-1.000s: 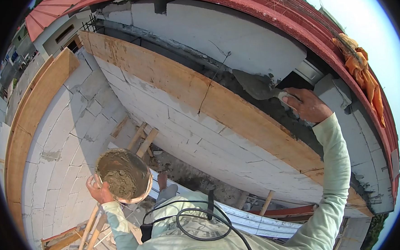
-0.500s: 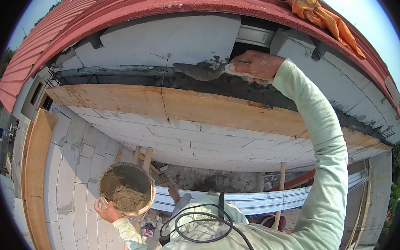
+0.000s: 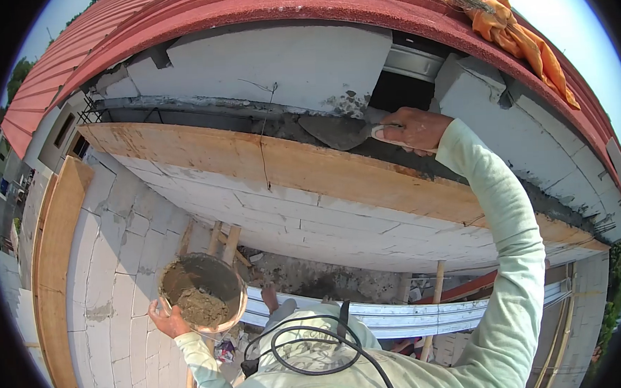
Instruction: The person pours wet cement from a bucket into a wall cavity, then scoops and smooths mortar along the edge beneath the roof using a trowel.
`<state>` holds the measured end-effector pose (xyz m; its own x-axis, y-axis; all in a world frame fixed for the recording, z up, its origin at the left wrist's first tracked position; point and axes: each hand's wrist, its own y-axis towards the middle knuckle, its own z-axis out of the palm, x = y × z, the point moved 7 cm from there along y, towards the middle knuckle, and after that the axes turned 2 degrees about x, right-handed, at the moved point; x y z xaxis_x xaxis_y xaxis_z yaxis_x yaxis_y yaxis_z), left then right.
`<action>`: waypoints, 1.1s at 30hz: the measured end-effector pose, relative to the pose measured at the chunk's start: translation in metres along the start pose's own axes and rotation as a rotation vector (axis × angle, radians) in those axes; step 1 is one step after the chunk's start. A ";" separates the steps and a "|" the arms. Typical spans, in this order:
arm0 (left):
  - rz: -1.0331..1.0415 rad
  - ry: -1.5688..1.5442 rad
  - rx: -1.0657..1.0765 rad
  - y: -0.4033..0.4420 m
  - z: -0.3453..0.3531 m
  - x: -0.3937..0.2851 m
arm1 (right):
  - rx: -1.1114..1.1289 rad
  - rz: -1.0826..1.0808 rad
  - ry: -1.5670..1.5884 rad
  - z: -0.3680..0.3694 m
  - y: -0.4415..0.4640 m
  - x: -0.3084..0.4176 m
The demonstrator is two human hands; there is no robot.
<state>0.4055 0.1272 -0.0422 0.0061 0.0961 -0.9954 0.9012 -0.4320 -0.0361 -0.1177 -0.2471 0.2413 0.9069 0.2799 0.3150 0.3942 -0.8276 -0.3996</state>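
My right hand (image 3: 417, 130) is closed round the handle of a trowel (image 3: 335, 131), whose blade lies on wet grey mortar (image 3: 392, 151) in the channel between the block wall (image 3: 275, 62) and a wooden form board (image 3: 217, 153). Low on the left, my left hand (image 3: 168, 319) grips the side of a round bucket (image 3: 240, 296). Grey mortar (image 3: 202, 306) partly fills that bucket. A thin bent wire (image 3: 263, 140) stands up beside the board, left of the trowel.
Above the channel runs a red metal roof edge (image 3: 245, 15) with an orange cloth (image 3: 520, 35) on it. A second board (image 3: 57, 256) tops the left wall. Metal sheets (image 3: 401, 318) and wooden poles (image 3: 438, 285) are below. A black cable (image 3: 310, 327) hangs at my chest.
The view has turned since one second ago, then shifted slightly. The trowel blade has moved from the upper wall edge down onto the mortar near the board. Both hands keep their holds.
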 end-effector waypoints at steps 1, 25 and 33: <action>-0.007 0.000 -0.005 -0.003 0.001 0.000 | 0.066 0.074 -0.002 -0.004 -0.006 -0.003; 0.071 0.162 0.005 -0.007 0.031 -0.009 | 0.024 -0.037 -0.402 -0.022 -0.034 -0.037; -0.013 0.229 -0.023 -0.014 0.007 0.002 | -0.021 0.037 -0.474 -0.031 -0.070 -0.071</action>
<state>0.3897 0.1276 -0.0444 0.0905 0.3040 -0.9484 0.9113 -0.4094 -0.0443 -0.2148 -0.2242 0.2736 0.8905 0.4366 -0.1283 0.3613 -0.8497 -0.3841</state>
